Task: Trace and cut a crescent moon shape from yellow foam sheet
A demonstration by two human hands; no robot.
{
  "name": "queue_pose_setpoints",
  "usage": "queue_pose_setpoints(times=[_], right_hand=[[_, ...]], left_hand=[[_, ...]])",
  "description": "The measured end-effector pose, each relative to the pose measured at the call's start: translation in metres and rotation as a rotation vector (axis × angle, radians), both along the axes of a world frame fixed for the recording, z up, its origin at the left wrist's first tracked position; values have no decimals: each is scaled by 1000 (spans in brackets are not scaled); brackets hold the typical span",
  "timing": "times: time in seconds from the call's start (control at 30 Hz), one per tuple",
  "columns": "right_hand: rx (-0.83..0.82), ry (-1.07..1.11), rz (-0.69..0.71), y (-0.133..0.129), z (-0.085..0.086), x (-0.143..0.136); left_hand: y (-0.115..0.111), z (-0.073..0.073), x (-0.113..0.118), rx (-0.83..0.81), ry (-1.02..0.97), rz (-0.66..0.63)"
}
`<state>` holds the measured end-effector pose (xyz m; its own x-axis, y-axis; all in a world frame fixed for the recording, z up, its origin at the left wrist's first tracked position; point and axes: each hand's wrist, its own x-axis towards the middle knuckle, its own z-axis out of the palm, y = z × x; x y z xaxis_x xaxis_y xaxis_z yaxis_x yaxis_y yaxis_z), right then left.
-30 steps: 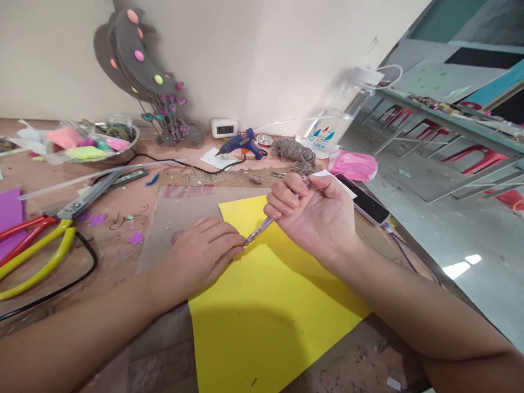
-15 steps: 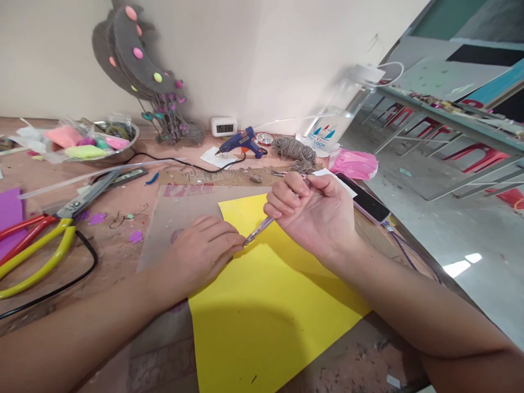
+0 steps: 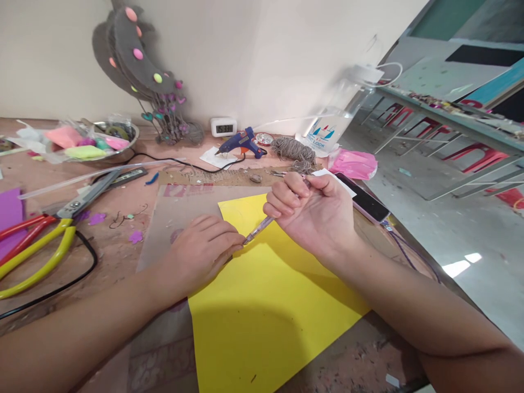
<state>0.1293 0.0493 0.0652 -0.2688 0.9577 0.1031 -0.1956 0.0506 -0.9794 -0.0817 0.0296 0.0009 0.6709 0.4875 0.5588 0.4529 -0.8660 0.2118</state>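
— What's in your right hand [image 3: 315, 215]?

— A pen [image 3: 262, 229]. My fingers are curled tight around it, and it slants down toward seven o'clock with its tip against the fingertips of my left hand [image 3: 202, 251], right at the edge of the yellow sheet [image 3: 262, 311].

— And the left hand?

— It lies flat, palm down, fingers together, holding nothing. It presses on the cardboard [image 3: 180, 210] and on the left edge of the sheet, at about nine o'clock from the pen tip.

— Where does the sheet sit?

— In the middle of the worktop [image 3: 118, 240], turned like a diamond on top of the cardboard, with one corner pointing to twelve o'clock under my right hand.

— What else is around you?

— At nine o'clock, well apart from my hands, big scissors with yellow handles [image 3: 45, 240] and a black cable [image 3: 73, 278] looping past them. At twelve o'clock a blue glue gun [image 3: 241, 143] beside a small white clock [image 3: 224, 127] against the wall. At two o'clock a phone [image 3: 362, 203] lies just beside my right hand, and a pink bag [image 3: 354, 164] lies beyond it, near a clear bottle [image 3: 333, 123]. At ten o'clock there's a bowl of coloured foam pieces [image 3: 90, 143].
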Motion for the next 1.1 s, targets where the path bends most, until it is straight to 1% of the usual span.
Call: queue_pose_setpoints(times=[0.3,0.4,0.5,0.63,0.77,0.9,1.1], right_hand=[[-42,33,-5,0,0,0],[-51,87,-12,0,-1,0],[-108,159,-26,-1,-1,0],[-186,295,31,-1,-1,0],[-208,402,93,-1,-1,-1],[-182,380,97,0,-2,0],[-171,285,39,1,-2,-1]], left_hand=[[0,0,0,-2,15,1],[0,0,0,-10,18,-3],[0,-1,0,-11,13,-7],[0,-2,0,-5,5,-7],[0,-2,0,-19,17,-2],[0,-1,-1,-11,17,-8],[1,-2,-1,-10,23,-4]])
